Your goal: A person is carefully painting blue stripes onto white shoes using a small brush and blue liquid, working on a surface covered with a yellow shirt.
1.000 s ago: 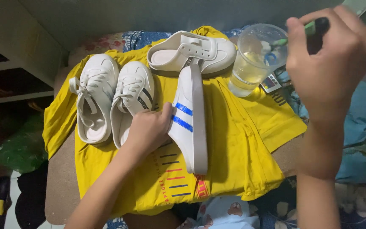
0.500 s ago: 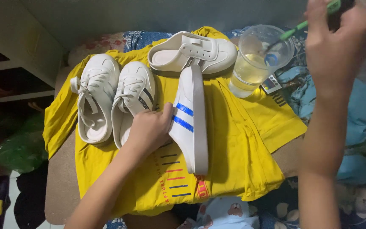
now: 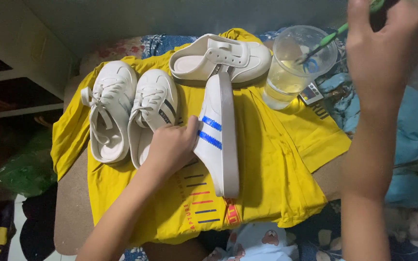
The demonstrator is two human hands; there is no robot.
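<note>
My left hand (image 3: pixel 170 147) grips a white slip-on shoe with two blue stripes (image 3: pixel 218 130), held on its side on a yellow shirt (image 3: pixel 272 164). My right hand (image 3: pixel 388 43) is raised at the top right and holds a green-handled paintbrush (image 3: pixel 327 41), whose tip dips into a clear plastic cup of yellowish water (image 3: pixel 293 67). A matching white slip-on shoe (image 3: pixel 223 58) lies behind the striped one.
Two white lace-up shoes (image 3: pixel 110 111) (image 3: pixel 153 108) lie side by side at the left on the shirt. A small paint palette (image 3: pixel 311 93) sits beside the cup. Blue patterned fabric (image 3: pixel 412 125) is at the right, a white shelf (image 3: pixel 15 72) at the left.
My right hand has lifted up and to the right, and the brush tip now reaches into the cup. The left hand and the striped shoe have stayed put.
</note>
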